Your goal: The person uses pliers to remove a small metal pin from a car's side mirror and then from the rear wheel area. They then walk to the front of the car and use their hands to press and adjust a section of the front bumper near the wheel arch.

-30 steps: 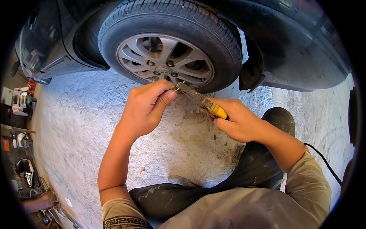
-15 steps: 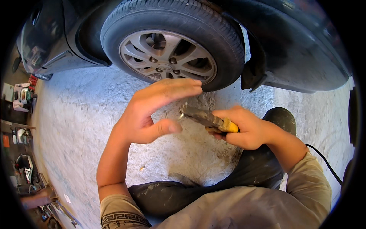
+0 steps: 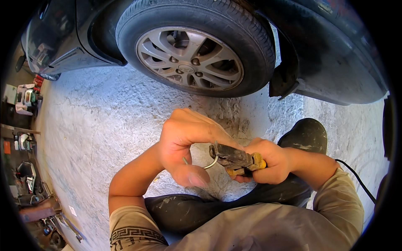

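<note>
My right hand [image 3: 270, 161] is closed around a pair of worn pliers [image 3: 234, 159] with yellow grips and dark, rusty jaws pointing left. Gripped in the jaws is a short bent piece of metal wire [image 3: 212, 163], curved like a hook. Around the jaw end, my left hand [image 3: 186, 144] forms a C, its fingers stretched over the top toward the right hand and its thumb apart below. The wire's free end lies between that thumb and the fingers. Whether the left fingertips touch the pliers is hidden.
A car wheel [image 3: 190, 58] with a silver rim stands ahead, under dark bodywork [image 3: 339, 54]. My bent legs [image 3: 184, 211] are close below my hands. Tools and equipment [image 3: 27, 98] line the left side of the concrete floor [image 3: 92, 138]. A black cable [image 3: 356, 175] runs at the right.
Both hands have come lower and nearer to me. My left hand has shifted right, its fingers now reaching over the pliers' jaws. The pliers stay in my right hand.
</note>
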Motion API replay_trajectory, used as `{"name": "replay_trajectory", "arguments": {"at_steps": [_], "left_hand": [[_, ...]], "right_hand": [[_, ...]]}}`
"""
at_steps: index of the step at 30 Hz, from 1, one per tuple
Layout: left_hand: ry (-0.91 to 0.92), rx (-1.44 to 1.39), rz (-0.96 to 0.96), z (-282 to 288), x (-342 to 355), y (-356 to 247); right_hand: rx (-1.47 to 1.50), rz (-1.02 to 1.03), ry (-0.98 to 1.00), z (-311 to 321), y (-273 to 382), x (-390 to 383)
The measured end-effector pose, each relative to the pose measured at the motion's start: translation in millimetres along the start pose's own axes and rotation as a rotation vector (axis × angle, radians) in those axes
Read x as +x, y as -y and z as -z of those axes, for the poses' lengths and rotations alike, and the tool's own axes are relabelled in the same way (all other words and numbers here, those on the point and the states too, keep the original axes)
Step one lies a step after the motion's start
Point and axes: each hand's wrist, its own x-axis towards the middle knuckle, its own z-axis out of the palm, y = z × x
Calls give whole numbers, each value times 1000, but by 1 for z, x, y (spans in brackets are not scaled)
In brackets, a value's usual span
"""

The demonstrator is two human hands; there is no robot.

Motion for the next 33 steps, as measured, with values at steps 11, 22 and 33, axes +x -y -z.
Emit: {"name": "replay_trajectory", "arguments": {"at_steps": [11, 22, 33], "left_hand": [[-135, 122, 36, -14, -4, 8], [-281, 208, 189, -27, -15, 8], [-438, 5, 461, -34, -32, 13]], "right_hand": [[248, -131, -39, -9, 1, 0], [420, -210, -56, -15, 4, 3], [503, -231, -36, -16, 5, 4]]}}
